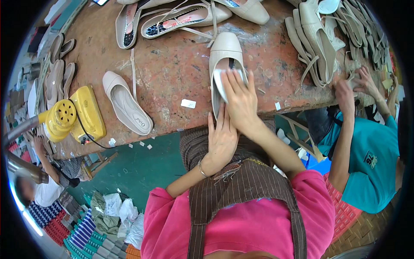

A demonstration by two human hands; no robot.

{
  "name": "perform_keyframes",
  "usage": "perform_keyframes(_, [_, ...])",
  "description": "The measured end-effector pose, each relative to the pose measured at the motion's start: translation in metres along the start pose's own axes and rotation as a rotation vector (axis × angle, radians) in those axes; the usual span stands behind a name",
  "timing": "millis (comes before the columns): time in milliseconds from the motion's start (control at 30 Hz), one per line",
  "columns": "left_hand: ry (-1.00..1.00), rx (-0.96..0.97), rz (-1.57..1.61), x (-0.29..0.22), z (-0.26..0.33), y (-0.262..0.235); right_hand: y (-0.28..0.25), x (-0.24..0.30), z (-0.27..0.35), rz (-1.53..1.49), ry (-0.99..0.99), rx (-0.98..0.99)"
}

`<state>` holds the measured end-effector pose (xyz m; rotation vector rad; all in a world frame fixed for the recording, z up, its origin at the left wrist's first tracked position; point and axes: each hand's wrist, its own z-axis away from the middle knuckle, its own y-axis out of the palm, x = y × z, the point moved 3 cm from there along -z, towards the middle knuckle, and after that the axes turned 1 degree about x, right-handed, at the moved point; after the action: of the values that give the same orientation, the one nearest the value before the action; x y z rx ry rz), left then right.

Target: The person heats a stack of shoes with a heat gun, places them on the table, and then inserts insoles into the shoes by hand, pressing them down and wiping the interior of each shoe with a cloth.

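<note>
A beige slingback shoe (pixel 226 45) lies in front of me, toe pointing away and heel near the table's front edge. A white insole (pixel 219 82) sits tilted partly in its opening. My right hand (pixel 240 100) lies over this insole with its fingers stretched out; the thumb is hidden. At the shoe's heel, my left hand (pixel 222 140) has its fingers extended and slightly apart, touching the heel end. Both hands overlap near the wrist and palm. The heel is mostly covered by them. To the left lies another beige shoe (pixel 115 82) with an insole inside and its strap loose.
More beige shoes (pixel 185 20) lie along the far side. Stacked shoes (pixel 317 43) fill the right of the worn table (pixel 172 64). A yellow machine (pixel 88 114) stands left. Small white labels (pixel 188 103) are scattered about. A co-worker in teal (pixel 371 159) works at the right.
</note>
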<state>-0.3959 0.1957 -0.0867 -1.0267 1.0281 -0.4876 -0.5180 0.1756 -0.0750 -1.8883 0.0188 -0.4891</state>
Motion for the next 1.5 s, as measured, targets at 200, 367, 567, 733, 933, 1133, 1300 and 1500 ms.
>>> perform_keyframes(200, [0.005,-0.058,0.059,0.000,-0.002,-0.002,-0.001,-0.004,-0.039,0.112,0.135,0.320])
perform_keyframes(367, [0.014,-0.082,0.030,0.000,-0.001,0.006,0.016,0.004,-0.019,0.377,0.064,0.078])
perform_keyframes(567, [0.037,-0.060,0.046,0.006,-0.001,0.006,0.013,0.012,-0.027,0.507,0.014,0.015])
perform_keyframes(733, [0.009,-0.146,0.057,-0.003,-0.011,-0.006,0.022,-0.007,-0.048,0.300,0.109,0.281])
perform_keyframes(933, [0.006,-0.112,-0.010,0.007,-0.010,0.001,0.031,-0.011,-0.051,0.396,0.084,0.092])
perform_keyframes(1133, [0.046,-0.165,0.073,-0.001,-0.012,-0.009,0.010,-0.028,-0.060,0.220,0.124,0.293])
perform_keyframes(1300, [-0.006,-0.667,0.259,0.023,-0.008,-0.051,-0.060,-0.041,-0.009,-0.217,0.043,-0.090])
perform_keyframes(1500, [-0.252,-0.300,0.245,0.062,-0.055,-0.049,-0.129,-0.170,0.044,0.128,0.534,-0.624])
